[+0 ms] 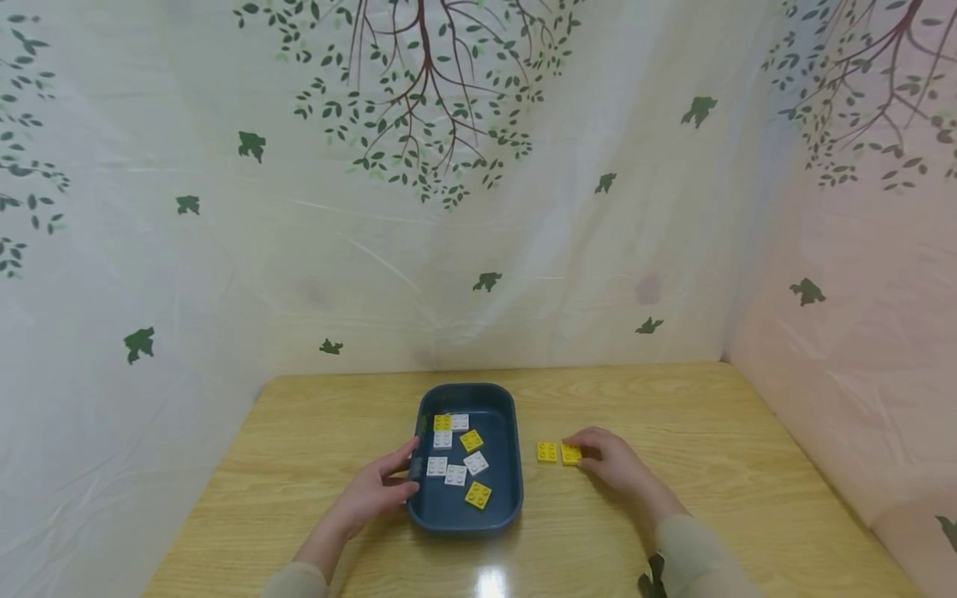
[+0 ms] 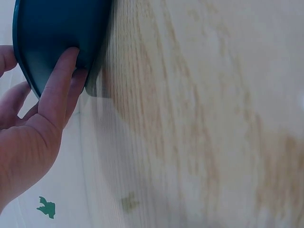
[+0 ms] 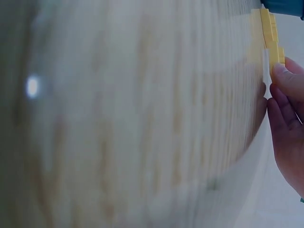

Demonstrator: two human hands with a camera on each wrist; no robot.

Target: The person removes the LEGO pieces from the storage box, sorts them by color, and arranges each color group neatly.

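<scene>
A dark blue tray stands on the table, holding several white bricks and 3 yellow bricks with studs up. My left hand holds the tray's left side; in the left wrist view, fingers lie against its outer wall and others reach the rim. To the tray's right, my right hand pinches a yellow brick between thumb and fingers. Just left of it lies another yellow brick; whether the two touch I cannot tell. Part of the pinched brick is hidden by my fingertips.
The wooden table meets a pale curtain printed with branches and leaves at the back and sides. A dark object shows beside the right sleeve at the lower edge.
</scene>
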